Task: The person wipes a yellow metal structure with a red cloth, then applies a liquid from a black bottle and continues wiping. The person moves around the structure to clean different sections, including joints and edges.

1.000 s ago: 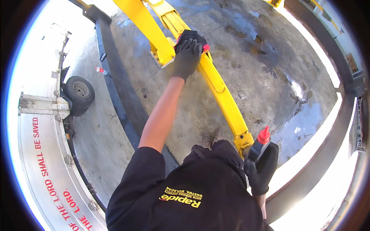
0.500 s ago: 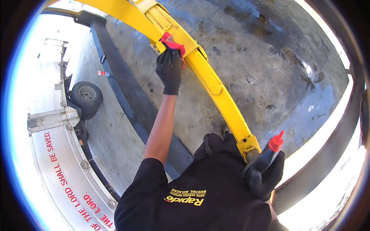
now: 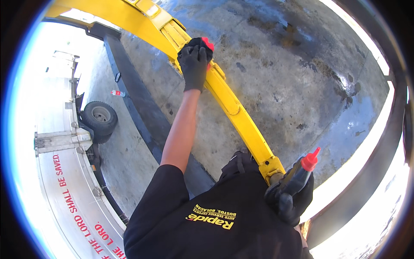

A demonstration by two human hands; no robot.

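Upon the upper stretch of the long yellow arm [image 3: 235,110], the dark-gloved left hand [image 3: 193,67] has its fingers bent over a bunched black-and-red cloth [image 3: 204,43], which lies against the metal. Just right of the yellow arm's lower end, the gloved right hand [image 3: 297,203] has its fingers wrapped round a dark squeeze bottle [image 3: 297,179]; its red nozzle cap [image 3: 310,159] tilts up and away from the arm. Whether bottle and arm touch, I cannot tell. Left of the yellow arm runs a dark floor beam [image 3: 146,116], with a red-labelled plastic bottle [image 3: 117,93] just beside it. Farther left of the arm stands a pale truck [image 3: 64,198] with a black-tyred wheel [image 3: 101,115]. Right of it, stained concrete floor [image 3: 276,86] shines bluish in places.
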